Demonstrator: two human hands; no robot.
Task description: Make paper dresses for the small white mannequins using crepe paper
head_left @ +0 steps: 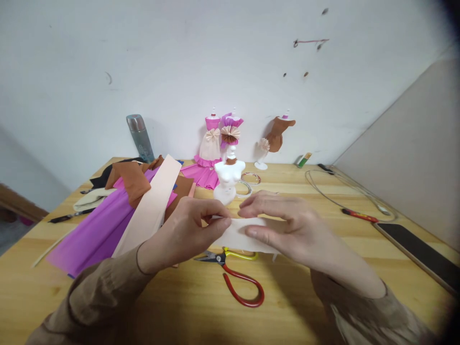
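A pale cream strip of paper [237, 233], perhaps crepe paper, stretches between my two hands above the table. My left hand [187, 227] pinches its left end between thumb and forefinger. On its right part, my right hand [283, 220] has the thumb in front and the fingers along the top and behind. Under the strip lie scissors [220, 258] with one red and one yellow handle, blades pointing left. Just beyond my hands stands a small white mannequin bust [230, 175] with a brown band at its neck.
Purple crepe paper [97, 230], a long cream sheet [149, 206] and brown pieces [132, 182] heap on the left. Dressed mini mannequins [210, 143] and a flask [140, 136] stand by the wall. A phone [420, 251], a cable [323, 194] and a glue stick [304, 160] lie right.
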